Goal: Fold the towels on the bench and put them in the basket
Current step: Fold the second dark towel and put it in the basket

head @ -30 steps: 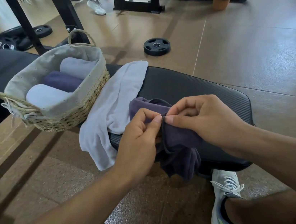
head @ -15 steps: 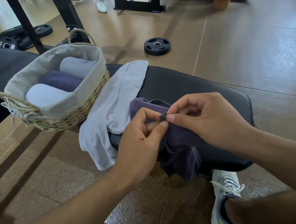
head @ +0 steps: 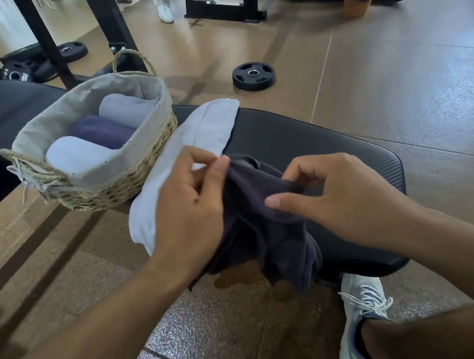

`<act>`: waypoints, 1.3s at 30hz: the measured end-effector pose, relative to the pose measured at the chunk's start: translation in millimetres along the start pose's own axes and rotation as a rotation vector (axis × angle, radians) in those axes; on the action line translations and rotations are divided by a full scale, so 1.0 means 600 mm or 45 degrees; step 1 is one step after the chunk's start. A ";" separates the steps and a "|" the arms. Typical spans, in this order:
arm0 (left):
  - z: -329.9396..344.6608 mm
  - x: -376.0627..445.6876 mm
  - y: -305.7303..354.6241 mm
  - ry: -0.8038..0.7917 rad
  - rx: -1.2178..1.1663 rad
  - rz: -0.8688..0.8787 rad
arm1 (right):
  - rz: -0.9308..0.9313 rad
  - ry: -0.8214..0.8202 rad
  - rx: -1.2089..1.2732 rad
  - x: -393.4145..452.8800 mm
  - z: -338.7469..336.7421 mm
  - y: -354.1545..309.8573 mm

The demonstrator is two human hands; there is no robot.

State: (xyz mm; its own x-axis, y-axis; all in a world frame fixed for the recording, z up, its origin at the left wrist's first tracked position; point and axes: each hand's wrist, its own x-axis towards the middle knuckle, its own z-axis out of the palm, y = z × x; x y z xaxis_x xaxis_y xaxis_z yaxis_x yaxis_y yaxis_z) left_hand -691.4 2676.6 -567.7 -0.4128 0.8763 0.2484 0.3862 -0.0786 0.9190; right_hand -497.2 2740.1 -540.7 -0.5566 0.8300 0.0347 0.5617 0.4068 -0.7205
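Beneath both sets of fingers stretches the black padded gym bench (head: 300,141), with the woven straw basket with grey cloth lining (head: 148,157) beyond the left fingertips, already holding three rolled towels. Between basket and fingers lies the pale grey towel (head: 202,129), unfolded. Bunched under the fingers, the dark purple towel (head: 266,229) droops off the bench edge. Left hand (head: 190,203) pinches its upper edge; right hand (head: 343,195) curls fingers into a fold alongside. Judging by this, the step is finding corners; next, spreading it flat calls for pulling the edges apart.
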 end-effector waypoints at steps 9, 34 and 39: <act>-0.064 0.081 -0.043 0.481 0.087 -0.206 | -0.627 -0.279 -0.011 -0.045 0.004 -0.043; -0.176 0.069 -0.056 -1.003 -0.495 -0.628 | 0.201 0.244 0.041 0.002 -0.133 0.075; -0.129 0.072 -0.091 -0.149 0.135 -0.324 | 0.185 -0.356 -0.147 -0.001 -0.119 0.075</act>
State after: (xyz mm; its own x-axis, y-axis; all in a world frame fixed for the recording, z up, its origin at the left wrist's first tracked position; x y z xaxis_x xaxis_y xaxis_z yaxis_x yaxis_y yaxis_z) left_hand -794.2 2682.0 -583.4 -0.4116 0.9109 -0.0284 0.3693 0.1952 0.9086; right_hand -427.7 2785.5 -523.6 -0.6029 0.7522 -0.2659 0.7045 0.3455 -0.6200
